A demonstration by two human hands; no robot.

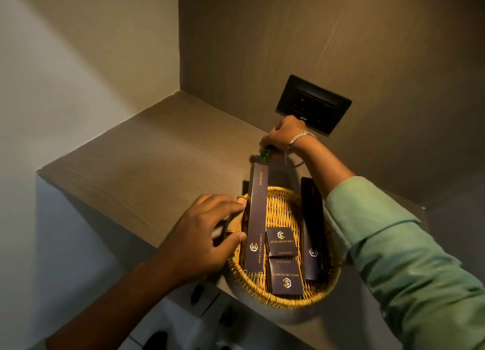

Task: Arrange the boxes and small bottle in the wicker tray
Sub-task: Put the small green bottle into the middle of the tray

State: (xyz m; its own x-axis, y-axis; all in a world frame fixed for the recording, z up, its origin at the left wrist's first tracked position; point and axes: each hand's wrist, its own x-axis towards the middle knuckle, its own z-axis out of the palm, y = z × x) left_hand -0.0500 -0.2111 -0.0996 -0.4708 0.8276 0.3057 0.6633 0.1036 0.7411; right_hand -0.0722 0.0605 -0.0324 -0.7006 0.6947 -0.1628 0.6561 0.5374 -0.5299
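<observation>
The wicker tray sits at the near edge of a wooden shelf. Inside it lie a long "Dental Kit" box on its left side, a second long dark box on its right, and two small square boxes between them. Beyond the tray's far rim, the right hand pinches a small green bottle. The left hand, fingers spread, rests against the tray's left rim. A black switch plate is on the wall behind.

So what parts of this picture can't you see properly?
Head view only:
- Small green bottle: blurred, top hidden by the right hand.
- Round wicker tray: left handle covered by the left hand.
- Long dark box on the right: partly behind the green sleeve, print too dark.
</observation>
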